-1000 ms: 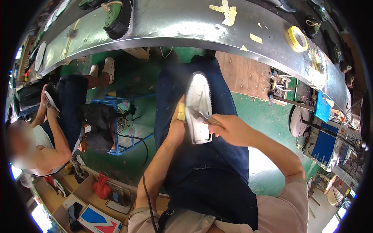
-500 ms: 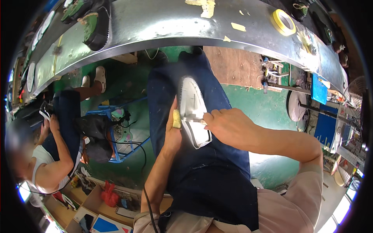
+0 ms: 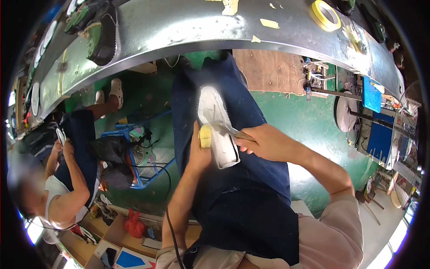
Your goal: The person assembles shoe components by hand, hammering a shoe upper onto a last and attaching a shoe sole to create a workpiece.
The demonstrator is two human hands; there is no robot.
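White sole (image 3: 226, 152), in the head view, lies over the dark trousers (image 3: 255, 116), its rounded end pointing toward the metal bench (image 3: 179, 31). The left hand (image 3: 200, 154) grips its left edge, a yellow band (image 3: 205, 136) around the thumb, other fingers mostly hidden. The right hand (image 3: 268, 142) is closed around a tool (image 3: 245, 135), whose flat end is over the sole's middle; whether they touch, I cannot tell
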